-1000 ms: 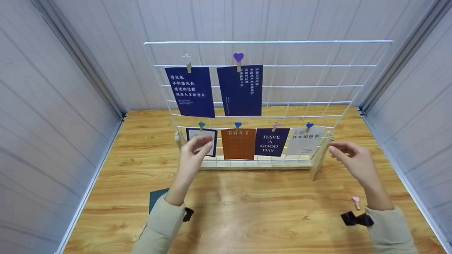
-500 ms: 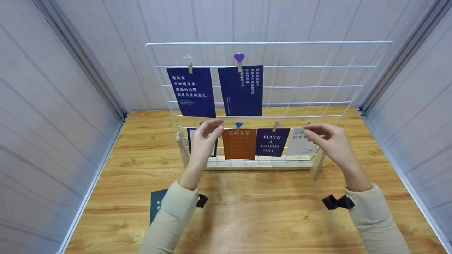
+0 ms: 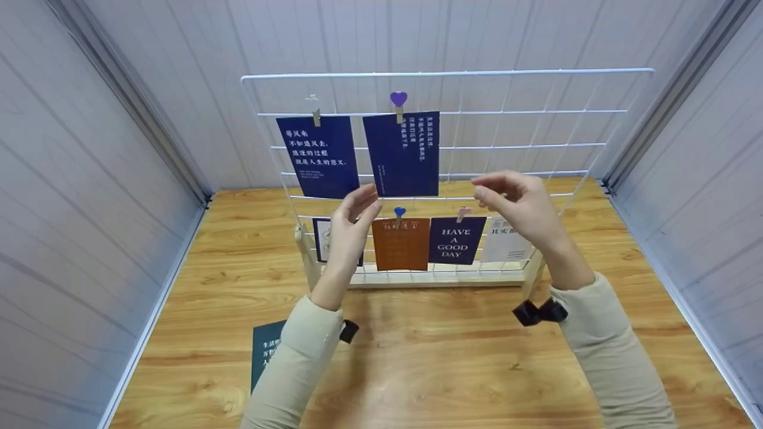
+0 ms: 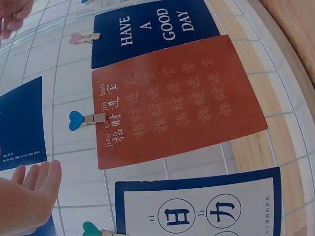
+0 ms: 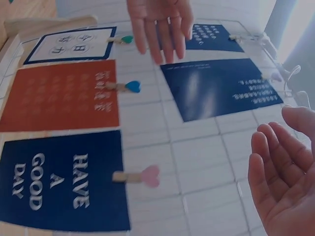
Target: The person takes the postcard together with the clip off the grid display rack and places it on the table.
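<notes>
My left hand (image 3: 351, 229) is raised before the wire grid rack (image 3: 495, 146), fingers relaxed and holding nothing. Its fingertips overlap the lower edges of two navy cards in the head view. The card with the purple heart clothespin (image 3: 399, 101) is the right one of these navy cards (image 3: 402, 158). My right hand (image 3: 518, 202) is also empty, loosely curled, in front of the grid to the right of that card. Below hang an orange card (image 3: 400, 244), a navy "HAVE A GOOD DAY" card (image 3: 456, 241) and a white card (image 3: 505, 241), the last partly hidden by my right hand.
A dark green card (image 3: 265, 348) lies on the wooden table (image 3: 441, 351), partly under my left sleeve. The rack stands on wooden feet near the back wall (image 3: 465, 30). A blue-bordered white card (image 4: 197, 211) hangs at the lower left.
My right hand has moved left and up, from beside the rack's right foot to the grid's middle. My left hand has risen and shifted right. The pink heart clothespin on the table has become hidden.
</notes>
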`<state>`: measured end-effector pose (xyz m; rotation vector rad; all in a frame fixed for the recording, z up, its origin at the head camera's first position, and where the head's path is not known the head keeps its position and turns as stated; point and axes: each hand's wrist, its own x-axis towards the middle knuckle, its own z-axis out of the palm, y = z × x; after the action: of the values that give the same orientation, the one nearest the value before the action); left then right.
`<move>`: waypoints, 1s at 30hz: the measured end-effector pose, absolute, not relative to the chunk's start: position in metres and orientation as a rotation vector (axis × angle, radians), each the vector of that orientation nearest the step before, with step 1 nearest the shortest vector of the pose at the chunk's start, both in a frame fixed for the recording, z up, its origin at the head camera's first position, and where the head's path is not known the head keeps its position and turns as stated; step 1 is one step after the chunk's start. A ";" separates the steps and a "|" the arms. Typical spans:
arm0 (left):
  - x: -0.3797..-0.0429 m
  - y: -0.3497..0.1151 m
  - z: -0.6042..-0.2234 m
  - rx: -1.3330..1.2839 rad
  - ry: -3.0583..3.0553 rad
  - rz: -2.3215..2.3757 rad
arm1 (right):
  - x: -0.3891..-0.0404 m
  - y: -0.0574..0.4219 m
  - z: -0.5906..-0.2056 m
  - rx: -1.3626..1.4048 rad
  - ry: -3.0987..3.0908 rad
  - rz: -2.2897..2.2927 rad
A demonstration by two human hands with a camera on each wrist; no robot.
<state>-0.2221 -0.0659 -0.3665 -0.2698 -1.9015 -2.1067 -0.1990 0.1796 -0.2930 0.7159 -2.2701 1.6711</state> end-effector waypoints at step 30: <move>-0.235 -0.057 -0.365 -0.154 -1.885 -1.991 | -0.240 0.094 -0.232 0.719 -2.316 1.497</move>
<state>-0.2348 -0.0565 -0.3647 -0.1538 -1.8852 -1.9911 -0.2399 0.0945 -0.2318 0.7187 -2.3155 1.4971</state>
